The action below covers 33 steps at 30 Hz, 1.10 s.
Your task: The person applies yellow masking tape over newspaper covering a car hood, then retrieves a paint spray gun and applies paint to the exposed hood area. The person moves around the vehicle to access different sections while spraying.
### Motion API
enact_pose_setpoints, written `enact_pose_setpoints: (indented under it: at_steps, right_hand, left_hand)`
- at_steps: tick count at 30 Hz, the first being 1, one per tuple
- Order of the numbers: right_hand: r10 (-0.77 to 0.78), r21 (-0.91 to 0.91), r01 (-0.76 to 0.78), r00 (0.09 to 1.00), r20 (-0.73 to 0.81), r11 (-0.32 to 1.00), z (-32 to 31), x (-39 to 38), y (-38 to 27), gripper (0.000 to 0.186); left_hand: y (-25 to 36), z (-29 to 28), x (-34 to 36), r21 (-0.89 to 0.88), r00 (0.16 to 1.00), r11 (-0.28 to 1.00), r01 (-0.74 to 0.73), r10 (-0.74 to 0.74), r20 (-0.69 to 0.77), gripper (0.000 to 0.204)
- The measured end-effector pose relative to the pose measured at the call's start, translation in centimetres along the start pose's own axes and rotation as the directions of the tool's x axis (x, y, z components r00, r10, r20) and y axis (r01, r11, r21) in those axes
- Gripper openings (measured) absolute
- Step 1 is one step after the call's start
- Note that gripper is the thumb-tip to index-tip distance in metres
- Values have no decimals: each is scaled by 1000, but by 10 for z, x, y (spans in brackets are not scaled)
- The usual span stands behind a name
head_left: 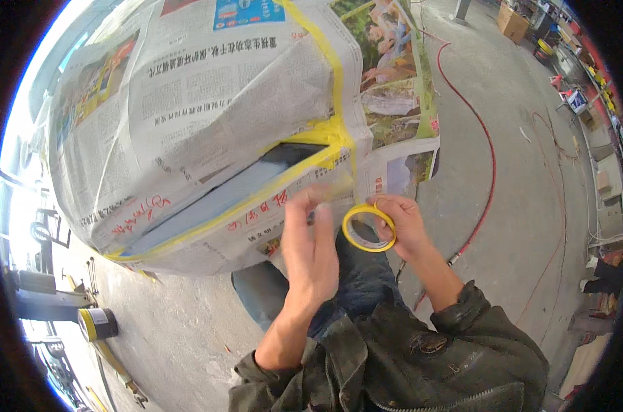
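My right hand (407,230) is closed on a roll of yellow tape (350,240), held upright at its rim. Just to the left, my left hand (309,254) is raised in front of the covered bodywork, its fingertips smeared, so I cannot tell what they hold. Newspaper sheets (188,82), edged with yellow tape (335,89), cover the large rounded body ahead of me. A long strip of grey panel (215,199) with a dark upper edge shows between the taped sheets.
A red hose (490,172) snakes across the grey floor at right. A cardboard box (514,24) and assorted gear line the far right edge. A dark can with a yellow band (99,323) and metal equipment (51,305) lie at lower left. Someone's dark-clothed legs (603,275) show at right.
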State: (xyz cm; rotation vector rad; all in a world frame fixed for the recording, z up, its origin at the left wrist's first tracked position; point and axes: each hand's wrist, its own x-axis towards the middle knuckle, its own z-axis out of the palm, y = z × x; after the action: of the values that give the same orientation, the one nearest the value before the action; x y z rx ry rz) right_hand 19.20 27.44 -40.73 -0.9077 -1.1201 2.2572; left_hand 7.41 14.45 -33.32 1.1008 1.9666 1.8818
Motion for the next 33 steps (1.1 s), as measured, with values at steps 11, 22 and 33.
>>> enact_pose_setpoints:
  at_steps: [11, 22, 33]
  right_hand:
    - [-169, -230, 190, 980, 107, 955, 14, 37, -25, 34]
    - [-793, -749, 661, 431, 432, -49, 45, 97, -69, 11]
    - [-758, -697, 583, 200, 621, -418, 55, 129, -89, 13]
  left_hand:
    - [-35, 18, 2, -475, 836, 689, 547, -482, 262, 32]
    - [-61, 28, -2, -193, 848, 833, 519, -475, 234, 51]
    - [-70, 17, -23, -162, 859, 856, 490, -444, 254, 55]
